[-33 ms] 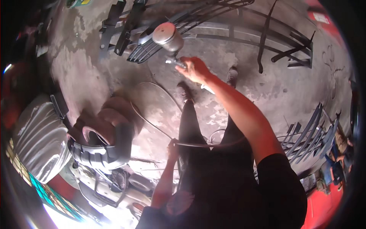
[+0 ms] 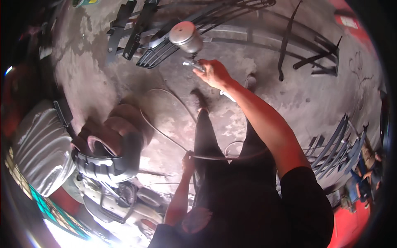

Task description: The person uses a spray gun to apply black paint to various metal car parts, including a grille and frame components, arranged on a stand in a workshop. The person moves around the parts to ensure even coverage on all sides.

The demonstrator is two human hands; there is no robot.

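My right hand (image 2: pixel 214 74) is wrapped round the handle of a spray gun (image 2: pixel 191 63), held out in front of me. On top of the gun sits a round metal paint cup (image 2: pixel 186 37), dull silver with a lid. Low beside my left leg, my left hand (image 2: pixel 187 163) is closed on a thin hose (image 2: pixel 211 157). From there the hose crosses in front of my thighs to the right and also loops away over the floor. Beyond the cup lies a black slatted grille-like part (image 2: pixel 155 56), partly covered by the cup in this view.
Long black trim pieces (image 2: pixel 264 45) lie across the floor ahead. More dark strips (image 2: pixel 331 149) stand at the right. On the left are a stack of brown rounded forms with a black ribbed part (image 2: pixel 109 165) and a silver sheet (image 2: pixel 43 149). Another person (image 2: pixel 364 186) is at far right.
The spray gun and my right hand have shifted slightly to the right. My left hand stays on the hose.
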